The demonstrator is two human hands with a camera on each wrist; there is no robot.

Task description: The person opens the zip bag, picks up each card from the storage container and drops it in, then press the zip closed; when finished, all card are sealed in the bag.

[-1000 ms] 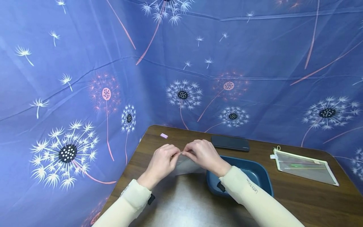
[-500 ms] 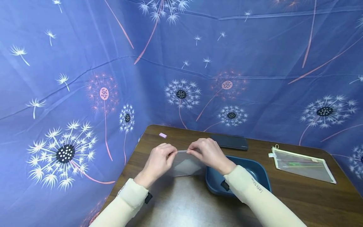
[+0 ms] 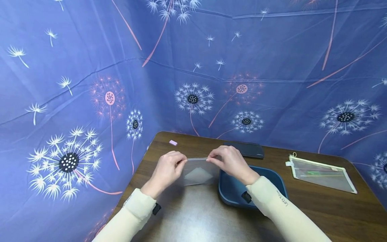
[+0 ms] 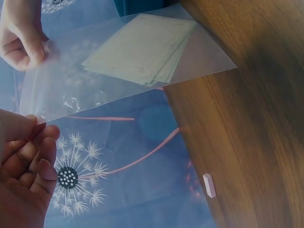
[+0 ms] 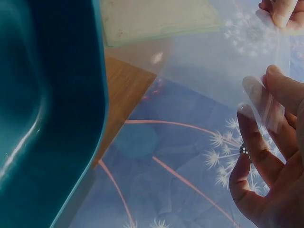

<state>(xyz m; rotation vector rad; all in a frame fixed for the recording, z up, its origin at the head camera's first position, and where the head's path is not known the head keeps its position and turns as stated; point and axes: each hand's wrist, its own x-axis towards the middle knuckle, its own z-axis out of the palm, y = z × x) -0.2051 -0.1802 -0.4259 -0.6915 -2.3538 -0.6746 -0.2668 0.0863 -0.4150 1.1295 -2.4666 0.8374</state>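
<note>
Between my hands hangs a clear plastic bag (image 3: 208, 166), its top edge stretched level above the table. My left hand (image 3: 166, 171) pinches the left end of that edge between thumb and index finger. At the other end, my right hand (image 3: 232, 164) pinches it the same way. Inside the bag lies a small stack of pale greenish square sheets (image 4: 142, 45), slightly fanned and gathered toward the bottom. In the right wrist view the bag's film (image 5: 199, 66) runs between thumb and fingers, and the remaining fingers are loosely bent.
A blue plastic bin (image 3: 231, 191) stands under and beside my right wrist. Behind it lies a flat black case (image 3: 246, 151). At right is a mesh zip pouch (image 3: 323, 176) with slim items inside. A small pink block (image 3: 173, 143) lies at the back left.
My hands, close together at first, have moved apart along the bag's top edge, the right one moving rightward. The edge is now stretched out and the sheets inside show plainly.
</note>
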